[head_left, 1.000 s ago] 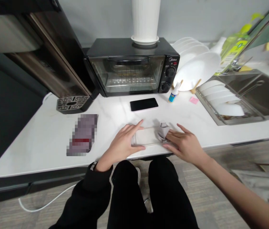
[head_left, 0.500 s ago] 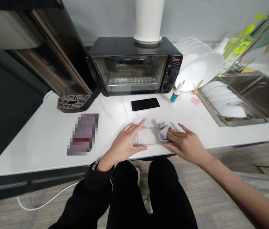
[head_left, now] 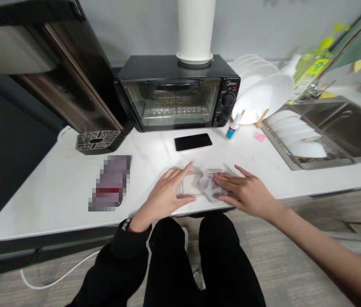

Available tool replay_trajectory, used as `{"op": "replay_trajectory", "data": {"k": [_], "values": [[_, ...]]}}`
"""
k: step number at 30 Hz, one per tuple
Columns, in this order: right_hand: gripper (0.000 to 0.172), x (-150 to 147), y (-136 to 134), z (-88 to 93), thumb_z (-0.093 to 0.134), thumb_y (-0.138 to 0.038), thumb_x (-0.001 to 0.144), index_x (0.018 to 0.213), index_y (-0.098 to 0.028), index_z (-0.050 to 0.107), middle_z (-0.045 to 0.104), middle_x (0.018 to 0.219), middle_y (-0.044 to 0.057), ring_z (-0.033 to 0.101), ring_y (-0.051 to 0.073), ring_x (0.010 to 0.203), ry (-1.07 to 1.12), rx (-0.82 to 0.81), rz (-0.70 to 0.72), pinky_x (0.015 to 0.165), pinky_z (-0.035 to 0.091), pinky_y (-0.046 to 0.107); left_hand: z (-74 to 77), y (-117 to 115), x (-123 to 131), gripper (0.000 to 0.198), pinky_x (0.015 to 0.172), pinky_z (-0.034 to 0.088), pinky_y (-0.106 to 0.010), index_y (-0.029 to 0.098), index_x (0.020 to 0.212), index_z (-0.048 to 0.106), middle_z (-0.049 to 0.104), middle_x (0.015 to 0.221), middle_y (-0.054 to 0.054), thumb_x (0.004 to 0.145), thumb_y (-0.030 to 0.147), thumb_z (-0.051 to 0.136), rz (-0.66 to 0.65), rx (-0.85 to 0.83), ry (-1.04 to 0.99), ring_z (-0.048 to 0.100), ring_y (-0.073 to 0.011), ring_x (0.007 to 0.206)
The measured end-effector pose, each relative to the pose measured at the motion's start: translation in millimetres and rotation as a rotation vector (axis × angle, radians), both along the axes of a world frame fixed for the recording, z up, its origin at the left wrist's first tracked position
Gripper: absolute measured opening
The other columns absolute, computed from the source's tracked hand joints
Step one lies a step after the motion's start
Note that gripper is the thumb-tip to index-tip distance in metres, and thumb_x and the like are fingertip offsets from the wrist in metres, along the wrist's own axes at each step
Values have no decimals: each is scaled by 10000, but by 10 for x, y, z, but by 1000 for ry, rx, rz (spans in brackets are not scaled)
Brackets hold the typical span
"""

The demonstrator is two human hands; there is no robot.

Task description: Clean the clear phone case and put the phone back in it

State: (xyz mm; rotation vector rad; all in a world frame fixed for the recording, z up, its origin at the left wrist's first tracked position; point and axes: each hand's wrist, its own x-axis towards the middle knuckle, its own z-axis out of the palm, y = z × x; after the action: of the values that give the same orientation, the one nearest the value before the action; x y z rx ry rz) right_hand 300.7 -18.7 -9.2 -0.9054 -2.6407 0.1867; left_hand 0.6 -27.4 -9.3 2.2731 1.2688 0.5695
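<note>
White counter [head_left: 55, 192] — lower centre, left hand [head_left: 166, 192] holds case [head_left: 190, 184], right hand [head_left: 247, 192] grips cloth [head_left: 211, 187] atop, seemingly wiping; next stroke wants steadiness

"Midea" lettering [head_left: 231, 83] on toaster oven [head_left: 177, 98]

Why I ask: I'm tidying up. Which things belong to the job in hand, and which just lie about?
In use:
- cloth, under right hand
- pale object, held by left hand

Seemingly lying about:
- phone
- pink note
- purple item (blurred)
- bottle (possibly related)
</note>
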Motion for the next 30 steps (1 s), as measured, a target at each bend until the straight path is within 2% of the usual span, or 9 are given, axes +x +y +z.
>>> {"op": "replay_trajectory", "data": {"k": [3,7,10,13,17,21,25,27,30], "values": [[518,86,-191,9,628,-478,1021,1457,-201,603,683,1417,108,657,281,1316,12,-55,5,1249,352,591,5,16,17,1025,1164,363,-504,352,1677,165,610,1495,-35,875,372,803,-28,-7,9,519,-314,1311],[621,-503,-191,-51,614,-604,992,1443,-177,612,651,1454,136,619,283,1364,74,-108,125,1261,331,581,2,17,9,1014,1157,380,-488,340,1679,165,602,1477,-49,849,172,723,-37,-4,10,511,-303,1321],[596,-728,-25,-54,594,-580,1012,1455,-182,602,636,1470,141,609,287,1375,48,-44,132,1264,306,604,-10,0,-10,980,1117,426,-474,314,1680,183,596,1443,-83,860,177,702,-23,9,32,517,-309,1298],[586,-409,40,-23,580,-532,1036,1500,-174,558,637,1463,153,627,290,1354,-12,-8,53,1254,325,605,-24,-7,-12,982,1127,416,-477,317,1680,175,586,1476,-80,892,324,760,-7,20,26,513,-315,1309],[536,112,-116,30,587,-497,1037,1468,-179,594,678,1418,136,656,293,1317,-36,-25,-50,1237,368,592,-28,15,13,1071,1154,371,-486,347,1683,125,608,1493,-43,867,457,811,-21,9,13,512,-316,1316],[528,-233,-220,-14,624,-545,1002,1388,-187,663,706,1384,119,668,282,1302,62,-104,68,1252,361,558,-25,32,14,1083,1147,372,-484,346,1682,131,621,1472,-41,850,365,825,-39,-4,19,518,-314,1307],[526,-760,-18,-62,582,-585,1019,1361,-198,679,710,1375,117,653,261,1324,83,-82,136,1277,300,557,-43,19,-35,989,1131,408,-471,316,1678,186,596,1455,-75,867,224,745,-27,11,35,515,-309,1308],[502,-695,77,-28,575,-544,1036,1398,-205,656,691,1402,116,647,263,1332,48,-55,110,1270,306,572,-57,12,-58,970,1116,426,-464,309,1679,191,589,1449,-85,880,249,738,-19,22,31,515,-312,1306],[498,-232,56,59,592,-506,1038,1442,-216,620,663,1442,109,652,268,1326,1,-65,25,1258,329,585,-67,7,-54,989,1127,410,-473,335,1681,155,590,1471,-64,897,335,757,-9,24,20,507,-316,1313]]}}
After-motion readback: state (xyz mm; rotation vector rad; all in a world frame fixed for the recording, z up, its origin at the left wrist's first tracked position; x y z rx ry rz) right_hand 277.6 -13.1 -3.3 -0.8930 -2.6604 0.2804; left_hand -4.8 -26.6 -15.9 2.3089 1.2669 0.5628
